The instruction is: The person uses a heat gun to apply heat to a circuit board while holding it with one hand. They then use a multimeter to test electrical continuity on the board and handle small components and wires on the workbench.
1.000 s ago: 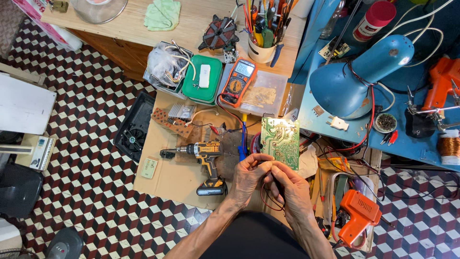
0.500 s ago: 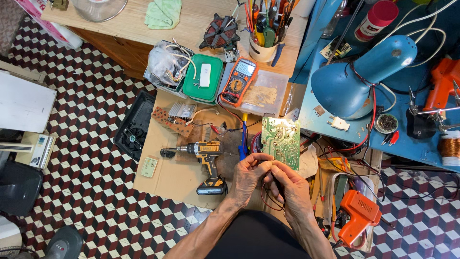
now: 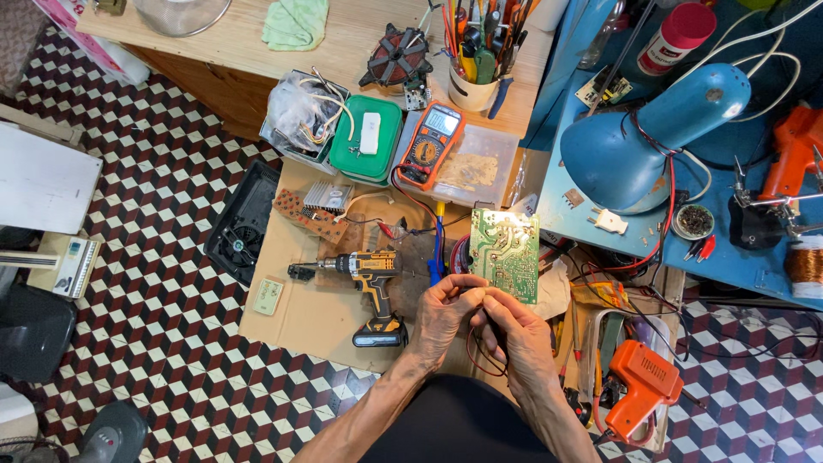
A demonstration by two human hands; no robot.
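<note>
An electronics repair workshop: multimeter (image 3: 430, 144), circuit board (image 3: 506, 255), cordless drill (image 3: 369, 281), tool cup (image 3: 474, 79)

Both forearms reach forward and the left hand (image 3: 446, 313) and right hand (image 3: 514, 330) meet, fingertips pinched together (knuckles up, fingers curled).

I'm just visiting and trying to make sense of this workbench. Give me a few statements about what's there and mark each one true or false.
1. Both hands, the left hand and the right hand, are together over a thin dark wire. True.
2. The green circuit board lies just beyond the hands. True.
3. The cordless drill is held in the left hand. False: it lies on the cardboard, untouched.
4. The desk lamp is red. False: it is blue.
5. The orange multimeter rests on a clear plastic box. True.
</note>
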